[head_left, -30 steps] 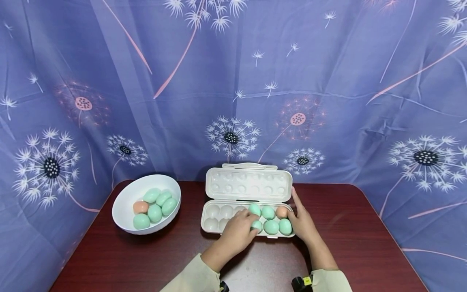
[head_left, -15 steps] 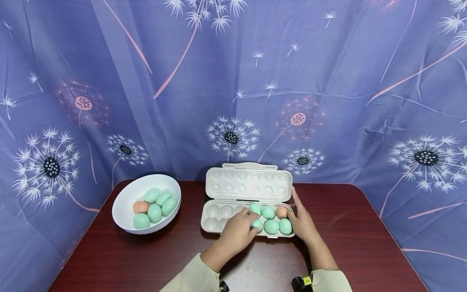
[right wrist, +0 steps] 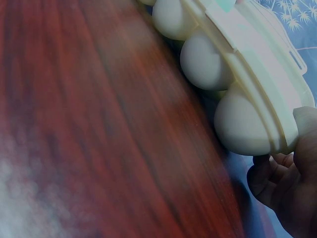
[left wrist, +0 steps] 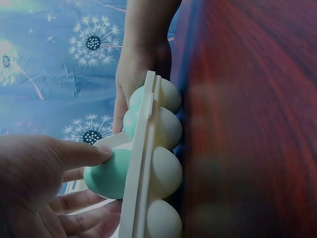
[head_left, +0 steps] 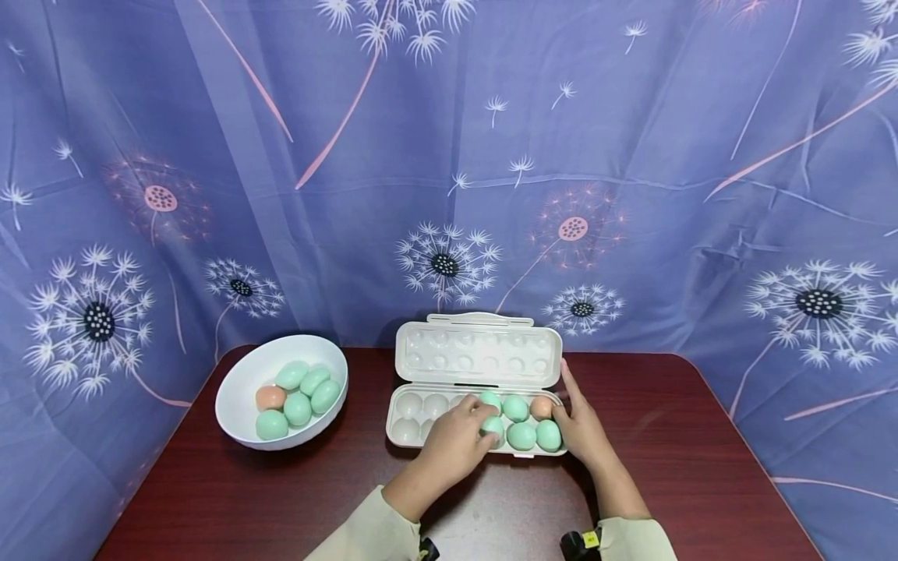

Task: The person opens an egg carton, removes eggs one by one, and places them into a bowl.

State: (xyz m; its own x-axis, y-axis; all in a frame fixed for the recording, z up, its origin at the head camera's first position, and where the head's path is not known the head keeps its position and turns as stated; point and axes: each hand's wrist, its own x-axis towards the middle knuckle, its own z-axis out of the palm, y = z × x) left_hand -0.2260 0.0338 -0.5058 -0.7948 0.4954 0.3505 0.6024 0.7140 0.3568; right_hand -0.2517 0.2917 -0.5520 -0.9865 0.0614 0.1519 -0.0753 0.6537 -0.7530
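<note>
A cream plastic egg carton lies with its lid raised on the dark red table. Green eggs and one orange egg fill its right-hand cups; uncovered cups at the left are bare. My left hand pinches a green egg at the front row's inner end, thumb on top and fingers beyond it. Whether this egg touches its cup is hidden by the rim. At the carton's right end, my right hand grips the rim, with its thumb on the edge and fingers below.
A white bowl stands at the table's back left, holding several green eggs and one orange egg. Behind the table hangs a blue curtain with dandelion prints.
My left hand has shifted slightly left and back, and the green egg at its fingers sits a touch higher in view. The right hand and carton have stayed in place.
</note>
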